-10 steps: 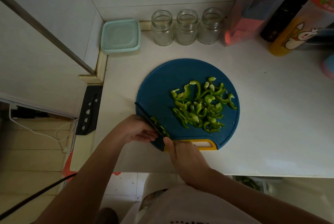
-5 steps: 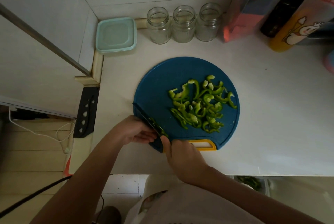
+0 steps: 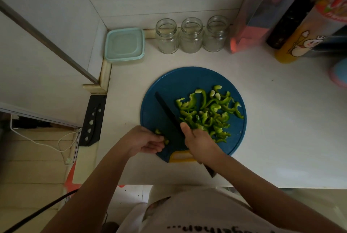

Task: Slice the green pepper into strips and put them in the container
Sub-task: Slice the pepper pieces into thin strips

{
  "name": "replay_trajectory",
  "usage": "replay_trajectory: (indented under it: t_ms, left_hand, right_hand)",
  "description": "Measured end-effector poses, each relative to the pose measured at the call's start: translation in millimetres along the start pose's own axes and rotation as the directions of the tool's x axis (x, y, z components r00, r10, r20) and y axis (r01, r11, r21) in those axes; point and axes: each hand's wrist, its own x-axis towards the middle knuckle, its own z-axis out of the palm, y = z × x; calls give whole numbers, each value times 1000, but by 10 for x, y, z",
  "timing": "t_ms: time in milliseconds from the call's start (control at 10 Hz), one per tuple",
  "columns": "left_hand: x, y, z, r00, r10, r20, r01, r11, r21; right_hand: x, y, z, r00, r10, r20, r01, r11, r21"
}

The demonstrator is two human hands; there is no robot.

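While the white counter meets a pale corner where a lidded teal container and three glass jars stand, the right hand grips a black knife against pepper strips heaped on the blue cutting board, and the left hand curls at a pepper scrap, perhaps pinching it.

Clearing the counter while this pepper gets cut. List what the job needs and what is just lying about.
In use: knife in the right hand; last pepper piece in the left hand; pepper strips; cutting board; lidded container.
Lying about: three glass jars; knife sheath; yellow bottle.
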Motion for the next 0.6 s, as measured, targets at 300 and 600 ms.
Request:
replay_trajectory:
  t_ms: [300, 600]
  left_hand:
    - [19, 13, 18, 1000, 8, 24, -8, 1000, 5]
    - [24, 14, 14, 999, -6, 36, 5, 1000, 10]
  right_hand:
    - [-285, -16, -32, 990, -14, 143, 29, 995, -97]
    - [-123, 216, 126, 958, -288, -2, 284, 946, -155]
